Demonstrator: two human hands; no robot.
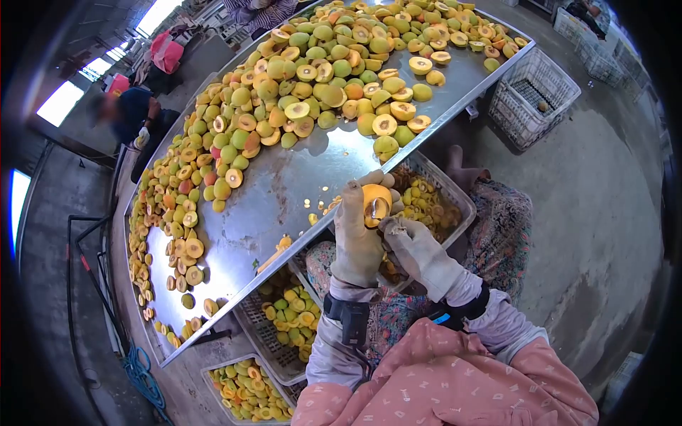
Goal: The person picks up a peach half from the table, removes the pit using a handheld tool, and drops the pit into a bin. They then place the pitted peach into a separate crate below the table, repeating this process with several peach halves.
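My gloved left hand [359, 238] is closed around an orange-yellow peach half [376, 202], its cut face turned toward me. My gloved right hand [419, 255] is closed just beside it, and a shiny curved metal tip [376, 209] shows in the hollow of the fruit. The rest of that small tool is hidden by the right glove's fingers. Both hands are above the near edge of a metal table [298, 174]. Beneath them stands a crate [465, 202] with yellow-green fruit pieces in it.
Many halved peaches [305, 78] are heaped across the table. Crates of fruit [291, 312] [249, 387] stand below its left side. A white crate [536, 96] with little in it is on the floor at right. Another person [135, 117] works at far left.
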